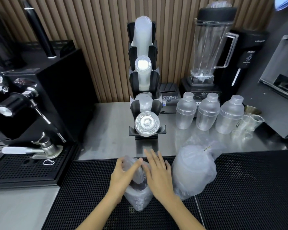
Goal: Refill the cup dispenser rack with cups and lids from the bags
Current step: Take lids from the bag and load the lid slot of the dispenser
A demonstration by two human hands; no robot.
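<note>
— On the black perforated rubber mat (239, 188), what do the hands have?

— A small clear plastic bag of lids (138, 195). The left hand (123, 175) curls its fingers around a stack of clear lids (136, 171) at the bag's mouth. The right hand (158, 173) lies flat against the bag's right side, fingers spread, gripping nothing.

— And close by?

— A larger bulging clear bag (194, 170) just right of them. Behind, on the steel counter (113, 123), the black tiered dispenser rack (145, 80) holds cup stacks above and a ribbed clear lid (147, 123) in its lowest slot. Three frosted shaker bottles (206, 112) stand to its right.
</note>
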